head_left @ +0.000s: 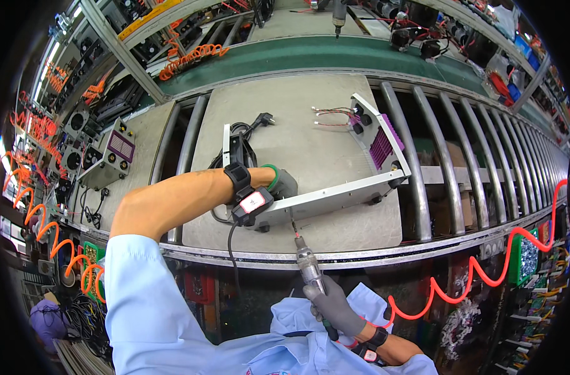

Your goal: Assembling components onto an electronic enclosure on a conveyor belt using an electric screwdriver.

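Two gloved hands at work on a grey sheet-metal machine casing (335, 197) lying on a pale square work board (297, 137) atop a line of steel rollers (422, 156). Left hand (284, 183), in a grey glove with a green cuff, pressed flat against the near left end of the casing, fingers mostly hidden behind the wrist, so how far open cannot be told; black wrist strap with a small red-and-white device (250, 201) and a thin black lead hanging from the forearm. Right hand (334, 306), in a grey glove, wrapped fully around the handle of a silver pneumatic screwdriver (309, 265), tool upright near the front edge of the board, its slim bit (294, 230) touching the underside of the casing's near edge. Casing set at a slant across the board's near half, its far right end carrying a white front panel with black knobs and a purple ribbed vent (379, 134) close to the board's right edge. Black power cable with plug (250, 128) coiled by the casing's left end, toward the board's left edge. Loose red and white wires (329, 115) lying on the board just left of the panel. Coiled orange-red air hose (479, 275) running from the right wrist off to the right, below the rollers. Second grey unit with a purple vent (110, 156) on the neighbouring board to the left.
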